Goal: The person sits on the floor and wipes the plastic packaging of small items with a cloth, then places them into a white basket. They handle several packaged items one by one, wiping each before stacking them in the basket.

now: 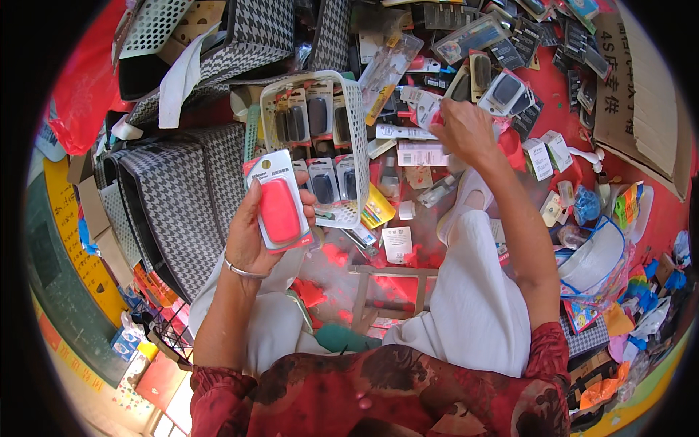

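My left hand (251, 233) holds up a blister pack (279, 204), fingers behind it and thumb along its left edge. The pack has a white card and a rounded pinkish-red cover under clear plastic. Just beyond it stands a white perforated plastic basket (357, 131), with several carded packs of black covers (318, 115) in two rows. Farther right, my right hand (466, 131) reaches into a heap of packaged goods. Its fingers are closed at the edge of a white-and-red blister pack (428, 111), partly hidden by the hand.
Houndstooth storage boxes (193, 189) crowd the left side. Loose packs (506, 91) with black covers are heaped at the far right, near a cardboard box (626, 102). Small white boxes (539, 160) lie to the right. A low wooden frame (360, 295) is between my legs.
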`<state>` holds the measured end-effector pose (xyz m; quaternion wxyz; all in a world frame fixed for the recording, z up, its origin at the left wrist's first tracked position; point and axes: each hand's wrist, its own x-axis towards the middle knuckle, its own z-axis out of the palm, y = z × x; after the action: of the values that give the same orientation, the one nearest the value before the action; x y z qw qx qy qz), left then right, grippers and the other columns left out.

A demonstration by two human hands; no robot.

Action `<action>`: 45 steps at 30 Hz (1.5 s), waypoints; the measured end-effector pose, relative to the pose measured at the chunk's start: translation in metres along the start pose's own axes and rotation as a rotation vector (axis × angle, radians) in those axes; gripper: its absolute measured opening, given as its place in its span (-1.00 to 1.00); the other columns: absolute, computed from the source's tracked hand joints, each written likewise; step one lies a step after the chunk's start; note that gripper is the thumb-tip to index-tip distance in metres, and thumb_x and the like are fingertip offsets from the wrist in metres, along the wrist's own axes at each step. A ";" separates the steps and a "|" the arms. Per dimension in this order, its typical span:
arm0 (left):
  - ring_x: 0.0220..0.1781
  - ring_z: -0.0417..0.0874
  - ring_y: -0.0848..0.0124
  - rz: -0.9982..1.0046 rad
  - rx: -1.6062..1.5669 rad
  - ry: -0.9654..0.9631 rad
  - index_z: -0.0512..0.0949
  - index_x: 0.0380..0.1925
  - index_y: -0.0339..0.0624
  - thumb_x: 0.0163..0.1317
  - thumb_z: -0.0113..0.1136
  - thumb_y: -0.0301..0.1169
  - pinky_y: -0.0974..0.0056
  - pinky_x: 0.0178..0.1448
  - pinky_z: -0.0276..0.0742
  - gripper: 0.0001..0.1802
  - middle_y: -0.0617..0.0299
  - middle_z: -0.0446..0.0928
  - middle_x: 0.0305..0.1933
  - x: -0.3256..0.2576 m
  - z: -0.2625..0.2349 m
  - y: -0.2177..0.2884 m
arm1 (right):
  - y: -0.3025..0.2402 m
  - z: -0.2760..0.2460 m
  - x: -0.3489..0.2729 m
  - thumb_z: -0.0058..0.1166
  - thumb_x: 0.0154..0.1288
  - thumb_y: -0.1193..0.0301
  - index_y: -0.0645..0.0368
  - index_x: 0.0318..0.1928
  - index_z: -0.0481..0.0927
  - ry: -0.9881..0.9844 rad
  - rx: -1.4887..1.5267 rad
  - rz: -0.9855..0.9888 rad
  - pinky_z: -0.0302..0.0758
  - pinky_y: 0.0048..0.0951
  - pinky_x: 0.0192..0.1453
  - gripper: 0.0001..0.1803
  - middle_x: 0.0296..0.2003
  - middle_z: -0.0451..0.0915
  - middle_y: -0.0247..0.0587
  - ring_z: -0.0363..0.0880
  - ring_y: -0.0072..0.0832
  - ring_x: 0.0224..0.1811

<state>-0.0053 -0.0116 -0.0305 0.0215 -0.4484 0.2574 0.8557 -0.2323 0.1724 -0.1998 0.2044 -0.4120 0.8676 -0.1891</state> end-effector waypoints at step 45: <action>-0.03 0.49 0.33 0.228 -0.156 -0.325 0.27 0.09 -0.13 0.25 -0.50 0.16 0.16 -0.01 0.47 -0.31 0.16 0.42 0.02 -0.056 0.023 0.021 | -0.278 -0.161 -0.041 0.05 0.05 0.38 0.22 -0.40 0.54 0.652 0.632 -0.143 0.44 -0.38 -0.31 -0.84 -0.47 0.55 -0.12 0.54 -0.33 -0.44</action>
<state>0.0055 -0.0084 0.0324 -0.0689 -0.2729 0.2324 0.9310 -0.1135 0.0666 0.0822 0.0230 -0.3071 0.7558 -0.5779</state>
